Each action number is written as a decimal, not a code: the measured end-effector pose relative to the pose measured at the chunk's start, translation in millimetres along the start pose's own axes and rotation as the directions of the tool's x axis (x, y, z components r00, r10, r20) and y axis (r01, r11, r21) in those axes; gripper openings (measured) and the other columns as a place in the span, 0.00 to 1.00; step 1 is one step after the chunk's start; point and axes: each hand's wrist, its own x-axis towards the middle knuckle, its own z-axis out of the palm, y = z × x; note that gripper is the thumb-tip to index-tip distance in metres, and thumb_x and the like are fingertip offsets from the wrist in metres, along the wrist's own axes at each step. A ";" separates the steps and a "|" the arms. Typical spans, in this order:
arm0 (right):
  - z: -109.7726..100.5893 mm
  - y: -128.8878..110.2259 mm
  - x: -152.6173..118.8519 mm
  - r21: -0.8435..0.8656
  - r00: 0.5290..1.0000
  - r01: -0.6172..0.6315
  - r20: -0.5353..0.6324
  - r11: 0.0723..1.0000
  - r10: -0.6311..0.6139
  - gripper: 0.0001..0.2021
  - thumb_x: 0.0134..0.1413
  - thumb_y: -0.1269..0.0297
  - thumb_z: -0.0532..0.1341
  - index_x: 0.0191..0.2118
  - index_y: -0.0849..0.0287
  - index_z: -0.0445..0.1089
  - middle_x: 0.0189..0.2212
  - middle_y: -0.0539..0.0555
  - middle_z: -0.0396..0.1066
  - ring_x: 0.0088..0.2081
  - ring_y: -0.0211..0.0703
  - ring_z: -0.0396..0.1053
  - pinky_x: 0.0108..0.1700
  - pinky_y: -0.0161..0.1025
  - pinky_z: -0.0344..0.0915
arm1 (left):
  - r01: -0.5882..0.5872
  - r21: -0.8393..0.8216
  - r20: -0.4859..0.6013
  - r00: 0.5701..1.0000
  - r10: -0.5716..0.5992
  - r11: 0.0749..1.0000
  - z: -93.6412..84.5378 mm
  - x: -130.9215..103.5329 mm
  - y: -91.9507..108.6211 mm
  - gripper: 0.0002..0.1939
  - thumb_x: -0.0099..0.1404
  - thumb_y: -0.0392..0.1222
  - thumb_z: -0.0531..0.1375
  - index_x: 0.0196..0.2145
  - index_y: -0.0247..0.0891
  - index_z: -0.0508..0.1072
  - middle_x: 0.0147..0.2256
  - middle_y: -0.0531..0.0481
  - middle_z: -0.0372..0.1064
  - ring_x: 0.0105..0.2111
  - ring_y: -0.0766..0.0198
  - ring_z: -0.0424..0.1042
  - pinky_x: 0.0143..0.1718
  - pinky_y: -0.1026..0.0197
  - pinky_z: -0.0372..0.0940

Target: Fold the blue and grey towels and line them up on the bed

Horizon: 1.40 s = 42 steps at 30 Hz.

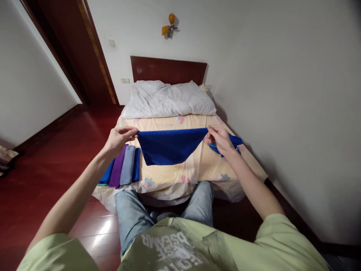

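Note:
A dark blue cloth [170, 146] hangs stretched between my two hands above the bed, its top edge taut and its lower edge loose. My left hand [120, 140] pinches the cloth's upper left corner, and the upper right corner sits between the closed fingers of my right hand [219, 139]. Below my left hand, several folded cloths lie side by side: a blue one, a purple cloth [117, 168], a grey-blue cloth [128, 165] and a narrow dark blue cloth [136, 165]. Partly hidden behind my right hand is a loose blue cloth heap [235, 140].
The bed [180, 180] has a yellowish floral sheet. A white quilt [169, 99] lies bunched against the dark headboard [169, 70]. To the right stands a white wall [296, 94]. Red wooden floor [64, 150] extends on the left, up to a dark door [70, 49].

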 end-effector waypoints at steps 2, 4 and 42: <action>-13.2 6.4 -22.5 0.011 0.994 -0.112 -0.008 0.994 0.112 0.23 0.45 0.45 0.75 0.27 0.61 0.70 0.20 0.51 0.72 0.15 0.31 0.64 0.17 0.29 0.58 | 0.069 0.003 0.062 0.996 -0.069 0.998 -0.7 -21.3 -7.0 0.13 0.48 0.49 0.73 0.29 0.40 0.81 0.27 0.45 0.76 0.30 0.57 0.78 0.32 0.57 0.74; -25.2 11.8 -42.9 0.032 0.977 -0.213 -0.011 0.977 0.213 0.22 0.44 0.47 0.77 0.29 0.61 0.72 0.22 0.53 0.74 0.16 0.33 0.67 0.17 0.30 0.61 | 0.130 0.008 0.125 0.984 -0.130 0.991 -1.2 -39.1 -13.8 0.13 0.48 0.50 0.73 0.29 0.41 0.82 0.27 0.45 0.76 0.29 0.56 0.78 0.31 0.56 0.73; 17.9 301.0 -101.7 -0.132 0.803 -0.596 -0.116 0.792 0.585 0.15 0.50 0.53 0.68 0.25 0.56 0.67 0.18 0.51 0.70 0.18 0.39 0.66 0.20 0.33 0.63 | 0.577 0.189 -0.245 0.811 -0.531 0.794 54.2 -126.2 -335.3 0.21 0.54 0.48 0.68 0.42 0.31 0.80 0.33 0.40 0.80 0.35 0.52 0.80 0.29 0.60 0.72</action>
